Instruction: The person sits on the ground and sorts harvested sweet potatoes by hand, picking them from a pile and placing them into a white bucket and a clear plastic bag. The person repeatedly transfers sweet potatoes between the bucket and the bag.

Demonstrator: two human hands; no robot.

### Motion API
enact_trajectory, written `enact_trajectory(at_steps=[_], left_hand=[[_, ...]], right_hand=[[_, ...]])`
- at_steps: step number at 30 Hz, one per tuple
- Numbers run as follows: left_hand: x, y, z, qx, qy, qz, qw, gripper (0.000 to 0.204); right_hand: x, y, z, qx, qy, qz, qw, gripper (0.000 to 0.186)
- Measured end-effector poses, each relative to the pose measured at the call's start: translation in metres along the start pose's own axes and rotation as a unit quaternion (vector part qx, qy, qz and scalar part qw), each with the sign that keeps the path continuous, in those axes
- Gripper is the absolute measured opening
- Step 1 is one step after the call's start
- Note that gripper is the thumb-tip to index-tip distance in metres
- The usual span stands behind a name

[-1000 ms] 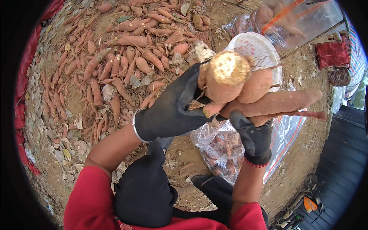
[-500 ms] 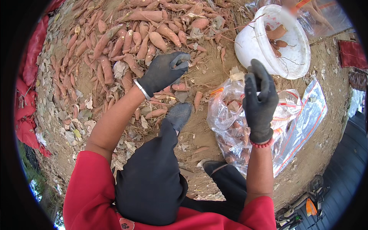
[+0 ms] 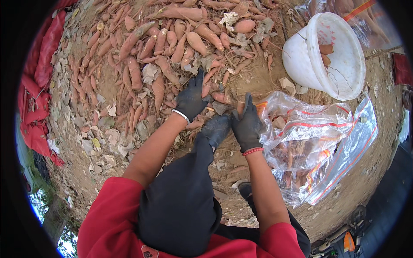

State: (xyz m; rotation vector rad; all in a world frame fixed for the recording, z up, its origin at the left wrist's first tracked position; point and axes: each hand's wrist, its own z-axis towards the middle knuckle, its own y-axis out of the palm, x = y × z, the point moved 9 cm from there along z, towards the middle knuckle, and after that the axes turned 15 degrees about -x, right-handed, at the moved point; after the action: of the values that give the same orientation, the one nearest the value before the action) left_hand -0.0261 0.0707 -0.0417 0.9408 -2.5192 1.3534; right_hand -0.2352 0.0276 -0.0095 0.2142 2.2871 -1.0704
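My left hand (image 3: 192,99), in a dark glove, reaches into the near edge of a heap of sweet potatoes (image 3: 195,43). Its fingers lie along a slim reddish sweet potato (image 3: 207,87), which sits between them and the thumb; some fingertips are hidden. To its right, my right hand (image 3: 248,127), gloved too, is low over the soil with thumb and forefinger apart. A small brownish piece (image 3: 240,106) shows between those fingers, apparently not gripped. Beside this hand lies a clear plastic bag (image 3: 316,124) with red stripes, holding sweet potatoes.
A white bucket (image 3: 299,53) leans on its side at the upper right, a few sweet potatoes inside. Another filled clear bag (image 3: 378,21) is behind it. Red mesh sacks (image 3: 43,73) line the left edge. My shoe (image 3: 217,129) stands close to both hands.
Both hands have moved in toward each other: the left down to the heap's near edge, the right leftward and down from over the clear bag. The view has shifted slightly.
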Motion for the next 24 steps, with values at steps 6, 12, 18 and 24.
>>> enact_trajectory(at_steps=[6,12,18,24], left_hand=[[0.015,-0.026,-0.028,0.104,0.107,-0.136,0.979,0.068],[-0.028,0.009,-0.051,-0.03,0.004,-0.529,0.848,0.068],[0.04,-0.008,-0.078,-0.096,0.025,-0.706,0.702,0.067],[0.227,-0.123,-0.071,-0.136,0.344,-0.517,0.772,0.08]], right_hand=[[-0.065,0.018,0.033,-0.045,-0.096,-0.217,0.97,0.054],[-0.052,0.031,0.064,-0.111,-0.061,-0.151,0.98,0.042],[-0.033,-0.041,0.008,-0.071,-0.08,0.494,0.863,0.053],[-0.075,-0.219,-0.073,0.196,-0.225,0.488,0.82,0.055]])
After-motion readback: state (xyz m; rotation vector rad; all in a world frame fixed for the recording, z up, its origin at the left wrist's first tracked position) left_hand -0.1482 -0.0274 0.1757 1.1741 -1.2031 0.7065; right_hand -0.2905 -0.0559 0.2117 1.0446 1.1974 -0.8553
